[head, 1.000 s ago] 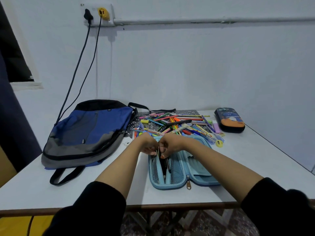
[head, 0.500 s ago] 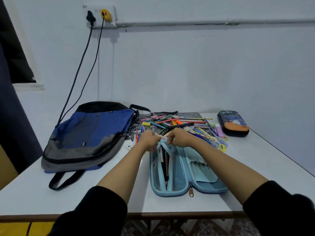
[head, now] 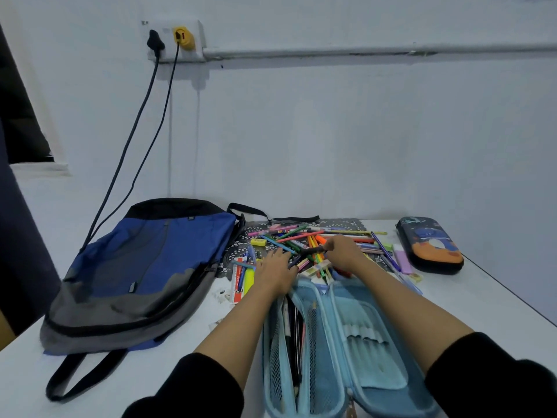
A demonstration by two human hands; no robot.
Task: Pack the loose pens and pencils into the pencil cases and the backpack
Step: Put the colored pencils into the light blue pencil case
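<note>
Backpack (head: 144, 267) lies flat at left; blue pencil case (head: 361, 351) lies open before me. Loose pens (head: 297, 236) are heaped just beyond it: light, stiff, apt to roll, I judge. My left hand (head: 275, 270) rests spread on them; my right hand (head: 343, 251) pinches a dark pen (head: 312, 250) by its end. Mid-barrel would hold steadier.

Surroundings: flat white table (head: 482, 297), pale painted wall (head: 331, 131) and wall-mounted fittings.
A dark lace-patterned mat (head: 346, 222) lies on the table under and just beyond the fingers (head: 280, 254). High above and left of the fingers, a white socket plate (head: 164, 28) carries a black plug (head: 155, 42) and a yellow plug (head: 183, 39). Two dark cables (head: 132, 137) hang from these plugs, well left of the fingers. A grey conduit pipe (head: 361, 50) runs rightward from the plate. A dark window opening (head: 18, 116) and a dark curtain (head: 21, 236) stand far left of the fingers.
</note>
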